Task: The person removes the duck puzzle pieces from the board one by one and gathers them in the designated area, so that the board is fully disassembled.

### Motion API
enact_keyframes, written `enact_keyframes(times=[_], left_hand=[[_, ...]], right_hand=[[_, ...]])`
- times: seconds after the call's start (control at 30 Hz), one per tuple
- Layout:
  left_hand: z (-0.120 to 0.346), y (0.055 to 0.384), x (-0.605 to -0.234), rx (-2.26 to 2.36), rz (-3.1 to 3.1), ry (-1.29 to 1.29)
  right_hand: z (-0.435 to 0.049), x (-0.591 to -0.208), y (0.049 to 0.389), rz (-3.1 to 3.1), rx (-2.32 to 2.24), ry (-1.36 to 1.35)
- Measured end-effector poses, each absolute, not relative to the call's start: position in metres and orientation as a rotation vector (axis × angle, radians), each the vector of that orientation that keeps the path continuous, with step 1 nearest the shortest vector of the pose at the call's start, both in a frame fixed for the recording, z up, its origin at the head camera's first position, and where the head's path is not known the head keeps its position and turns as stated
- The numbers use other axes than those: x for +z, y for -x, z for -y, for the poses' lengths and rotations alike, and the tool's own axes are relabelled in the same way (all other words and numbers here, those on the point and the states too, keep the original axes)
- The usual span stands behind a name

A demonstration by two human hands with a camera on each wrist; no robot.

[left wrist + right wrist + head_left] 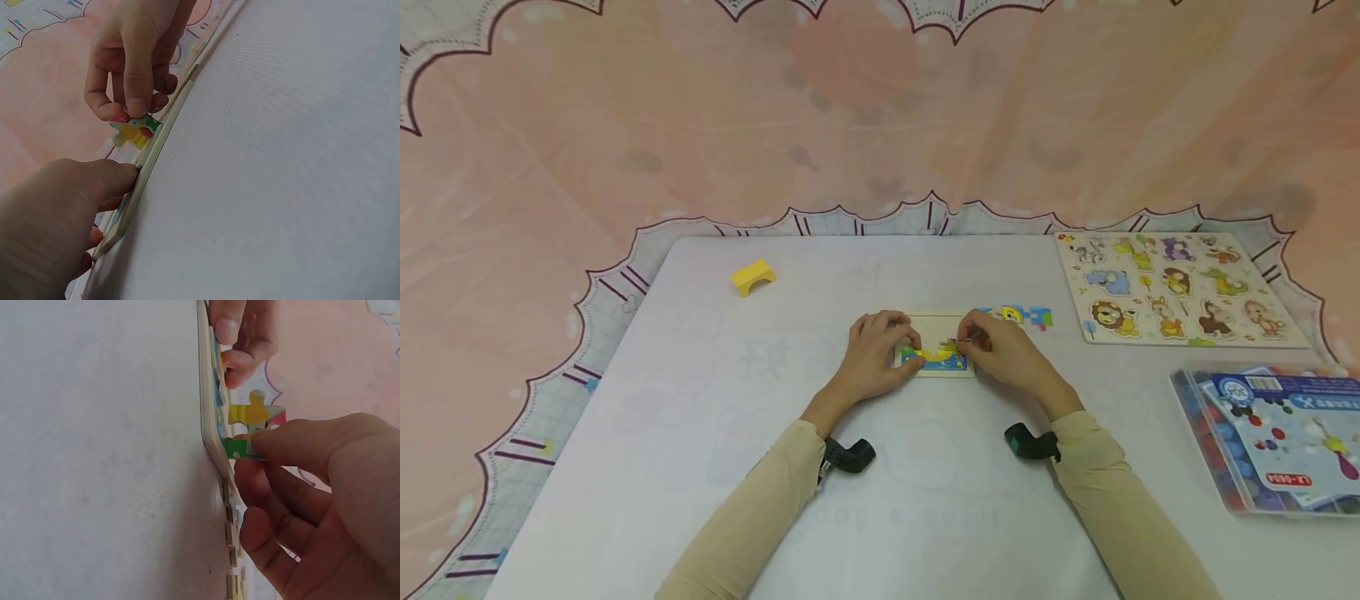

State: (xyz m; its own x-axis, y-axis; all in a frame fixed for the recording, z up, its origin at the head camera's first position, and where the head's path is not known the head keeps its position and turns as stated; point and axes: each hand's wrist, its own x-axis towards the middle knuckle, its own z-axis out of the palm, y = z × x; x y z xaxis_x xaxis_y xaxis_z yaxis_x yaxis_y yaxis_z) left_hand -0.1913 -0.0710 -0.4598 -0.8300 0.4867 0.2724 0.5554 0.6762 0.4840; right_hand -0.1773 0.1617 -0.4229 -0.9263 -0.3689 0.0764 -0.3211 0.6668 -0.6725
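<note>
A small wooden jigsaw tray [934, 323] lies on the table, with blue and yellow pieces set along its near side. At its left end my left hand [872, 354] holds the tray, thumb on the near edge and fingers bent over it. My right hand [1003, 354] pinches a jigsaw piece [250, 414] between thumb and fingertips. This yellow, green and pink piece is tilted up over the tray's right part, its lower edge at or near the tray rim. Loose jigsaw pieces [1041, 317] lie beyond the right hand, partly hidden by it.
A yellow arch block [753, 276] stands at the back left of the white table [700, 433]. An animal puzzle board [1198, 296] lies at the back right. Nearer on the right is a clear plastic box [1240, 492] with colourful parts and a printed sheet.
</note>
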Motion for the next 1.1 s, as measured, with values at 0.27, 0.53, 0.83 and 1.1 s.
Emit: enact_keyframes(times=[0.27,0.53,0.83,1.1], left_hand=[[0.072,0.192,-0.460,-0.850,2.769,0.869],[0.072,0.191,-0.460,-0.841,2.764,0.881],[0.072,0.191,-0.459,-0.846,2.774,0.870],[0.072,0.191,-0.460,-0.842,2.772,0.874]], right_hand=[[-0.163,-0.418,0.177,-2.783,-1.134,0.540],[-0.174,-0.414,0.178,-2.792,-1.134,0.472],[-0.196,-0.414,0.184,-2.768,-1.146,0.404],[-0.213,-0.412,0.184,-2.794,-1.111,0.373]])
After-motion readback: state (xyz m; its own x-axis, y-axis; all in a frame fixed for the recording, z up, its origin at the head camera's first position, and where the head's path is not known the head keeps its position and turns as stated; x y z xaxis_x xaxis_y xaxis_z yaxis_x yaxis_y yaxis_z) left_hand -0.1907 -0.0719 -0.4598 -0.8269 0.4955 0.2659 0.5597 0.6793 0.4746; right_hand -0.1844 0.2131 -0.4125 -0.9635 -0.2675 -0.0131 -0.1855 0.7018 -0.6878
